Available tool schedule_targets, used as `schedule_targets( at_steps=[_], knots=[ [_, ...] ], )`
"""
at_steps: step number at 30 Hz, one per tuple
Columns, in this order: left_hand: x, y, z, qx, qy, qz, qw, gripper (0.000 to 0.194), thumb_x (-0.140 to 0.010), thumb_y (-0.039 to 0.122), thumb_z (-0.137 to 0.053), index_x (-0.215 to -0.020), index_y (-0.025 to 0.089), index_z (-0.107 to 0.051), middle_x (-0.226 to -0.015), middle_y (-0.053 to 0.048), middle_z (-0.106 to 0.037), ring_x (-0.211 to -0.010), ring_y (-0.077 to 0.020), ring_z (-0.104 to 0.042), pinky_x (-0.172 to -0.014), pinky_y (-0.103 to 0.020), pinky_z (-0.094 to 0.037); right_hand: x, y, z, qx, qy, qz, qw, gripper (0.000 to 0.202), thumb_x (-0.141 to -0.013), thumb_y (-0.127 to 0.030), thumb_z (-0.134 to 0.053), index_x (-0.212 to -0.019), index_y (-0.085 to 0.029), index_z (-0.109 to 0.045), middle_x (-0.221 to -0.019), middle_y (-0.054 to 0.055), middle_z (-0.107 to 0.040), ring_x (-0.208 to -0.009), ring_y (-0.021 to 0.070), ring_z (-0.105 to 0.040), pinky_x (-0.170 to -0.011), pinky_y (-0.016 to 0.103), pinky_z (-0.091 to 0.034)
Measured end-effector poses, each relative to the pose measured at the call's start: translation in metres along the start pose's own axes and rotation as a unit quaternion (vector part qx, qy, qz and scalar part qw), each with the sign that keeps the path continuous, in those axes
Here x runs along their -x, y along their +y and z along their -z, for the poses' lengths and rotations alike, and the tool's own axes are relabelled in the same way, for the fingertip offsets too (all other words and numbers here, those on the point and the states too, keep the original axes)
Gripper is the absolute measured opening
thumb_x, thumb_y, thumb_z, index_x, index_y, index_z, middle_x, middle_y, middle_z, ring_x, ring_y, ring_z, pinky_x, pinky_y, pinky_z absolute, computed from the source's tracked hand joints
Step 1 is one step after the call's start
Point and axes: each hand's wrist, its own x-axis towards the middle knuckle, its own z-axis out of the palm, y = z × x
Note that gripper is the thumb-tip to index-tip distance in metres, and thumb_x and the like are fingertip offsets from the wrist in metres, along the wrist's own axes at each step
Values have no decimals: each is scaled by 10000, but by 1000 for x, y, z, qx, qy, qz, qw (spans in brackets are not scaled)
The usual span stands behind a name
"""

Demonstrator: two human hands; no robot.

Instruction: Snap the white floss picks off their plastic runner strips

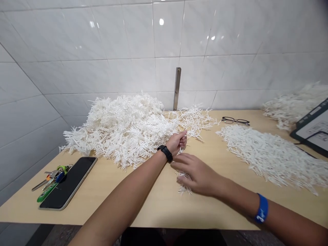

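My left hand (176, 141), with a black watch on its wrist, is closed at the right edge of a large heap of white strands (123, 130). A few white strands show just below its curled fingers. Slightly blurred, my right hand (197, 172) hovers nearer to me with its fingers loosely stretched and the thumb apart. Beneath that hand lies a small bunch of white strands (185, 188), partly hidden by the thumb and palm. Behind my left hand, a thinner scatter of strands (196, 118) spreads toward the wall.
A phone (69, 184) and keys (52, 177) lie at the left. Black-framed glasses (235, 120) rest near the back. To the right are a flat spread of strands (271, 153), another heap (297, 102) and a dark-framed board (315, 126). A metal strip (177, 89) stands against the tiled wall.
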Motion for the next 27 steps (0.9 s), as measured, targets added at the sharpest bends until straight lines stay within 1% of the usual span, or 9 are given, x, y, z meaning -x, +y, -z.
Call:
schedule_targets(
  at_steps=[3,7,10,12,15,18,21,23,27],
  knots=[
    [1,4,4,-2,12,-8,1000,520,-730,488,-740,-563,180,-356,-469,95,-234,-407,-26,-201,-395,-161,-179,5,-23,-18,64,-33,-59,996,527,-954,-378,-459,-1446,-191,-456,-1542,154,-353,-1413,367,-303,-1116,571,-299],
    [2,6,8,-14,23,-15,1000,518,-761,495,-713,-569,179,-350,-476,96,-230,-407,-26,-207,-397,-159,-189,15,-19,-23,62,-67,-116,989,524,-999,-294,-300,-1515,-210,-336,-1578,49,-294,-1463,256,-246,-1189,473,-244],
    [3,7,9,-27,27,-14,999,522,-783,505,-692,-572,182,-340,-482,97,-228,-405,-27,-206,-395,-161,-191,34,13,-8,90,-64,-165,980,530,-999,-318,-265,-1511,-203,-344,-1570,35,-305,-1457,233,-268,-1195,459,-241],
    [3,7,9,-32,25,-8,999,520,-787,503,-689,-574,183,-340,-488,96,-236,-405,-25,-204,-395,-161,-187,52,45,9,134,-32,-227,964,532,-998,-328,-238,-1497,-202,-374,-1553,51,-339,-1446,246,-293,-1180,492,-256],
    [2,7,9,-47,24,4,999,503,-791,489,-688,-578,179,-354,-499,92,-255,-403,-21,-212,-393,-162,-175,83,91,35,223,9,-312,924,533,-982,-312,-233,-1474,-219,-416,-1522,65,-399,-1428,269,-330,-1169,545,-233],
    [2,6,8,-69,20,13,997,481,-798,469,-682,-580,175,-370,-505,86,-279,-399,-19,-231,-390,-161,-167,101,114,54,301,5,-357,884,533,-965,-289,-232,-1438,-216,-467,-1502,55,-437,-1420,268,-346,-1167,562,-213],
    [3,7,6,-74,17,18,997,467,-803,457,-675,-583,171,-379,-508,82,-295,-396,-15,-241,-393,-157,-175,93,105,62,377,28,-337,862,520,-948,-287,-270,-1391,-178,-522,-1487,61,-461,-1424,303,-329,-1176,576,-161],
    [4,8,5,-73,17,21,997,460,-807,457,-669,-586,170,-386,-502,85,-287,-394,-16,-239,-394,-155,-179,74,88,61,398,72,-297,865,508,-943,-284,-295,-1368,-155,-542,-1482,79,-468,-1423,328,-319,-1176,579,-143],
    [5,7,5,-71,16,26,997,423,-815,458,-664,-620,167,-426,-486,91,-272,-393,-27,-255,-397,-151,-213,18,56,45,285,160,-202,923,455,-947,-236,-320,-1331,-181,-558,-1390,98,-564,-1331,284,-454,-1144,541,-264]
  ],
)
